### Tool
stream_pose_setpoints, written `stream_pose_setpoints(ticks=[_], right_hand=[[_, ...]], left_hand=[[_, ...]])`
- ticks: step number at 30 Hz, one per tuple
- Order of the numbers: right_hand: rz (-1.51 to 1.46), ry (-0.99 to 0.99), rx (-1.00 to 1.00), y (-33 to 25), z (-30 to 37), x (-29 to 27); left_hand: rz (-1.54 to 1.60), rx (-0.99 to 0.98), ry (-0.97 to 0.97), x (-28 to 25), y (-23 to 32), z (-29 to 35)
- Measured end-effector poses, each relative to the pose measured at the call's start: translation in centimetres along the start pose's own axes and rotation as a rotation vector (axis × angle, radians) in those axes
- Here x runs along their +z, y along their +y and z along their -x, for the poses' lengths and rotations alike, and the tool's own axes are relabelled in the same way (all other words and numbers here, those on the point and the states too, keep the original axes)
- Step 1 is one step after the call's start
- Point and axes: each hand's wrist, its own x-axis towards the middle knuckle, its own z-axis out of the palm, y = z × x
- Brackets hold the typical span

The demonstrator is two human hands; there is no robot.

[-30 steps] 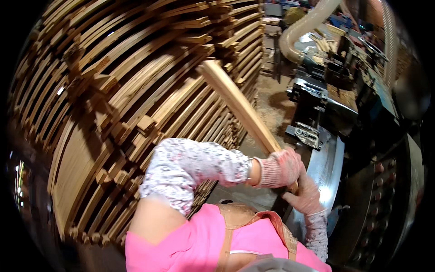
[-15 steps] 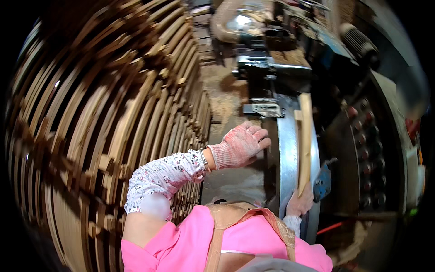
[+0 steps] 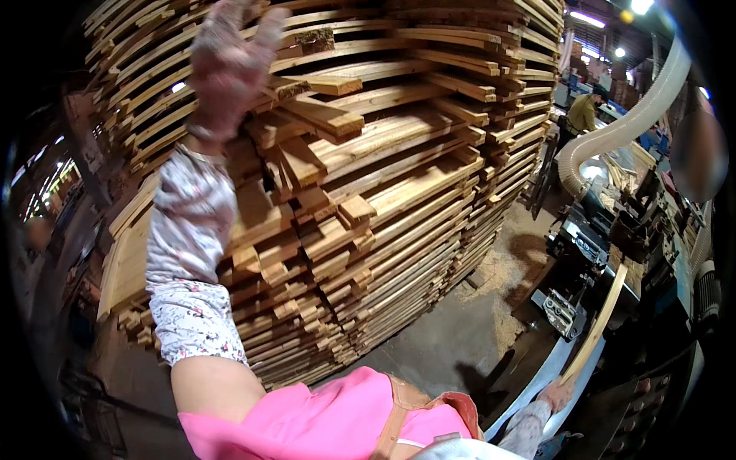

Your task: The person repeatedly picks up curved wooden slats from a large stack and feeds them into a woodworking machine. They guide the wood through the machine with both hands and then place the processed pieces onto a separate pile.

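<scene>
My left hand (image 3: 230,73), in a dusty knitted glove, is raised in front of the tall stack of wooden boards (image 3: 399,149). It is blurred, but its fingers look spread, with nothing seen between them. Short board ends (image 3: 326,115) jut from the stack just beside it. Low on the right, my right hand (image 3: 558,392) grips the near end of a narrow wooden strip (image 3: 596,330). That strip lies along the metal bed (image 3: 529,387) of a woodworking machine, its far end by the machine's dark housing.
A ribbed pale hose (image 3: 613,138) curves down to the machine. Sawdust (image 3: 502,284) covers part of the floor between stack and machine. A panel with round buttons (image 3: 632,414) is at the lower right. Farther back, a person (image 3: 584,113) stands near other equipment.
My view has swung left toward the stack. My left hand has gone from beside the machine bed up to the boards. My right hand still holds the strip on the bed.
</scene>
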Motion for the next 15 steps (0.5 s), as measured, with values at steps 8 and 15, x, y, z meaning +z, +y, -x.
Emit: stream_pose_setpoints(ticks=[8, 15], right_hand=[[0.300, -0.355, 0.010, 4.6, 21.5, -14.4], [0.217, 0.027, -0.073, 4.3, 17.1, -10.7]], left_hand=[[-0.534, -0.642, -1.181, 8.5, -19.7, 2.3], [-0.630, -0.592, -1.020, 10.5, -22.7, 4.1]])
